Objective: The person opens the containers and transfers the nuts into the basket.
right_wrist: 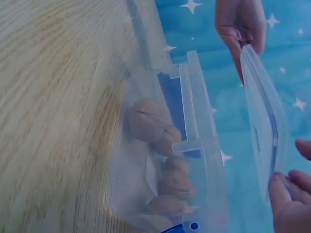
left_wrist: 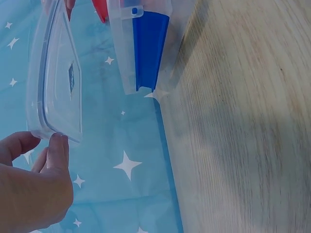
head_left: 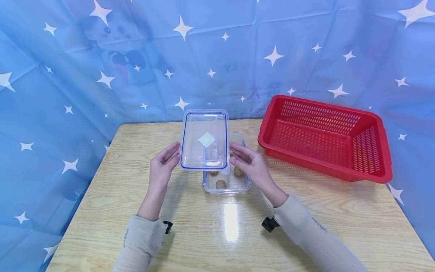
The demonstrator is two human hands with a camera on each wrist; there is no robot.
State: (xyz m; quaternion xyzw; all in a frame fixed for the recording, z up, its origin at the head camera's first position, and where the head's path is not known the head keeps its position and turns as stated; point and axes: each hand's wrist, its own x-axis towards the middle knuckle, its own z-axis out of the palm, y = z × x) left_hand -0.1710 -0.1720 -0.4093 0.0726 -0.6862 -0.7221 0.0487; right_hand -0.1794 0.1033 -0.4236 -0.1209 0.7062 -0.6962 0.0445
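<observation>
I have the clear lid [head_left: 204,140] pinched by its long edges, left hand [head_left: 164,165] and right hand [head_left: 249,162] on opposite sides; it hovers tilted above the open box [head_left: 227,185] of walnuts [right_wrist: 148,119], long axis pointing away from me

A head camera looks forward and down over the whole wooden table [head_left: 190,241], while two wrist cameras sit close and low near its far edge, facing each other across the same clear lid [head_left: 204,139] and open container [right_wrist: 204,160]
</observation>
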